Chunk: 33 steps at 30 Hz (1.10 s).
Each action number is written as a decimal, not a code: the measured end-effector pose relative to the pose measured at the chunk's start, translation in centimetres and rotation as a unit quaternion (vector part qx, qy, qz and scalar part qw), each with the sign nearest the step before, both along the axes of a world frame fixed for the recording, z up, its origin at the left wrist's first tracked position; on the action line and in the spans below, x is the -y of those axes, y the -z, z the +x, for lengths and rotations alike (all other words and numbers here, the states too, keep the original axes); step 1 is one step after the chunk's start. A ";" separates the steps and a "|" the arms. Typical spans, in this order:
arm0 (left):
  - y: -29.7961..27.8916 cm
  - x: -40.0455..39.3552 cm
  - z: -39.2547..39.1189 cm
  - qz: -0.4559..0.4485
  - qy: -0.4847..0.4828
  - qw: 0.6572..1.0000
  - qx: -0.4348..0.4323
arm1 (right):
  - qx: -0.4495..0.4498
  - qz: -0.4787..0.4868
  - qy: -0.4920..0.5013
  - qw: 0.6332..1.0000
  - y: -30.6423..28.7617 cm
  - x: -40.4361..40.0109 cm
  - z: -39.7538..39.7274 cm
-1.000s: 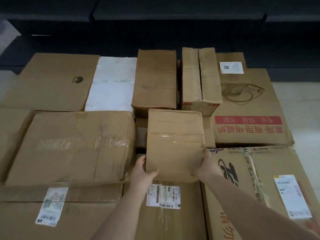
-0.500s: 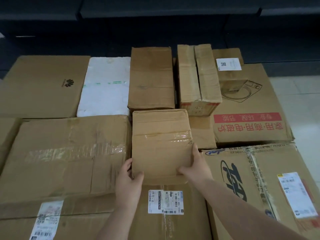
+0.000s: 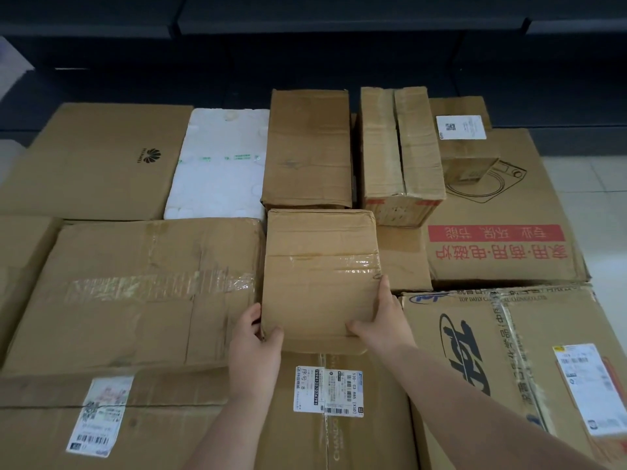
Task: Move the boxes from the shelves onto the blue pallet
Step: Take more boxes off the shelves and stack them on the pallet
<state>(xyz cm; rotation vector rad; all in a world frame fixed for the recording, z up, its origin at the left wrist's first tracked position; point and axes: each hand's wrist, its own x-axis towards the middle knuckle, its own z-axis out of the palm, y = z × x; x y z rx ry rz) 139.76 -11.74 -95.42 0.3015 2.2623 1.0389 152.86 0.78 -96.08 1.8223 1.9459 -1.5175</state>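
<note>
The small taped cardboard box (image 3: 320, 279), gripped at its near corners between the left hand (image 3: 252, 347) and right hand (image 3: 380, 320) atop stacked cartons, looks light and stiff, best held by opposite sides, clear of slick tape.

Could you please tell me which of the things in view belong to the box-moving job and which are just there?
Job: small taped box, gripped by left hand and right hand; stacked cardboard boxes; white foam box.

Just there: dark shelving; tiled floor.
</note>
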 end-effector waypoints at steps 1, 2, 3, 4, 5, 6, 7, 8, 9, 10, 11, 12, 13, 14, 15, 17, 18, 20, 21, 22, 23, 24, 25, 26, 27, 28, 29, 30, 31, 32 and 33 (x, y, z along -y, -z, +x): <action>0.0 0.1 0.2 -0.006 0.001 1.000 -0.007 | 0.004 -0.001 -0.001 1.000 0.0 0.1 0.1; -0.1 0.2 0.3 -0.011 0.002 1.000 -0.011 | 0.009 -0.005 0.002 1.000 -0.1 0.2 0.2; -0.2 0.3 0.5 -0.015 0.002 1.000 -0.011 | 0.014 -0.005 0.006 1.000 -0.2 0.2 0.4; -0.4 0.4 0.6 -0.018 0.003 1.000 -0.009 | 0.020 0.001 0.009 1.000 -0.3 0.2 0.5; -0.8 0.4 0.7 -0.022 0.006 1.000 -0.007 | 0.030 0.009 0.007 0.999 -0.7 0.2 0.8; -1.5 0.4 0.8 -0.026 0.008 1.000 -0.004 | 0.040 0.016 -0.002 0.999 -1.4 0.2 1.0; -2.4 0.4 0.9 -0.026 0.010 1.000 -0.002 | 0.046 0.022 -0.013 0.999 -2.3 0.1 1.3; -3.5 0.4 0.8 -0.024 0.011 1.000 0.000 | 0.051 0.025 -0.024 0.998 -3.6 -0.2 1.6; -4.9 0.3 0.8 -0.020 0.013 1.000 -0.001 | 0.054 0.031 -0.036 0.997 -5.1 -0.4 2.0; -6.5 0.2 0.7 -0.018 0.017 1.000 -0.005 | 0.057 0.040 -0.049 0.996 -6.9 -0.8 2.4; -8.4 0.1 0.6 -0.018 0.023 1.000 -0.010 | 0.060 0.050 -0.061 0.995 -8.9 -1.2 3.0; -10.3 -0.1 0.6 -0.020 0.031 0.999 -0.016 | 0.065 0.058 -0.074 0.993 -11.2 -1.6 3.6; -12.4 -0.4 0.7 -0.022 0.041 0.999 -0.023 | 0.069 0.070 -0.090 0.991 -13.8 -2.0 4.3; -14.7 -0.9 1.1 -0.025 0.055 0.998 -0.027 | 0.074 0.085 -0.110 0.987 -16.6 -2.5 5.0; -17.3 -1.4 1.7 -0.028 0.072 0.996 -0.032 | 0.079 0.106 -0.131 0.983 -19.5 -2.9 5.9; -22.5 -2.7 3.5 -0.035 0.115 0.991 -0.050 | 0.085 0.158 -0.161 0.971 -25.5 -3.8 7.9; -25.1 -3.2 4.9 -0.040 0.135 0.988 -0.059 | 0.086 0.182 -0.171 0.964 -28.6 -4.2 9.3; -30.5 -4.3 8.1 -0.045 0.174 0.980 -0.082 | 0.078 0.227 -0.179 0.954 -34.6 -4.8 12.6; -32.9 -4.9 9.9 -0.042 0.194 0.975 -0.099 | 0.074 0.249 -0.177 0.949 -37.3 -5.3 14.7; -35.3 -5.6 11.9 -0.033 0.207 0.971 -0.118 | 0.069 0.267 -0.174 0.945 -39.9 -5.9 17.0; -37.6 -6.3 14.0 -0.024 0.214 0.967 -0.137 | 0.062 0.283 -0.169 0.942 -42.3 -6.5 19.7; -39.8 -7.0 16.2 -0.014 0.217 0.963 -0.157 | 0.056 0.297 -0.163 0.939 -44.6 -7.2 22.4; -42.0 -7.8 18.5 -0.003 0.218 0.960 -0.174 | 0.052 0.313 -0.156 0.935 -46.9 -7.9 25.3; -44.0 -8.5 21.0 0.007 0.216 0.958 -0.188 | 0.050 0.328 -0.149 0.931 -49.0 -8.6 28.3; -45.9 -9.2 23.4 0.014 0.214 0.957 -0.197 | 0.047 0.342 -0.141 0.928 -51.0 -9.1 31.3; -47.7 -9.9 25.9 0.020 0.212 0.955 -0.207 | 0.045 0.352 -0.133 0.926 -52.8 -9.6 34.2; -49.4 -10.5 28.3 0.024 0.213 0.953 -0.216 | 0.045 0.362 -0.126 0.923 -54.6 -10.0 37.0; -51.0 -11.4 30.6 0.031 0.216 0.950 -0.225 | 0.045 0.372 -0.122 0.919 -56.2 -10.5 39.5; -52.4 -12.3 32.6 0.040 0.220 0.946 -0.235 | 0.045 0.387 -0.121 0.913 -57.7 -11.0 41.9; -53.9 -13.4 34.6 0.049 0.224 0.942 -0.246 | 0.044 0.400 -0.120 0.908 -59.1 -11.7 44.1; -55.5 -14.5 36.3 0.058 0.229 0.937 -0.258 | 0.042 0.413 -0.118 0.902 -60.6 -12.4 45.9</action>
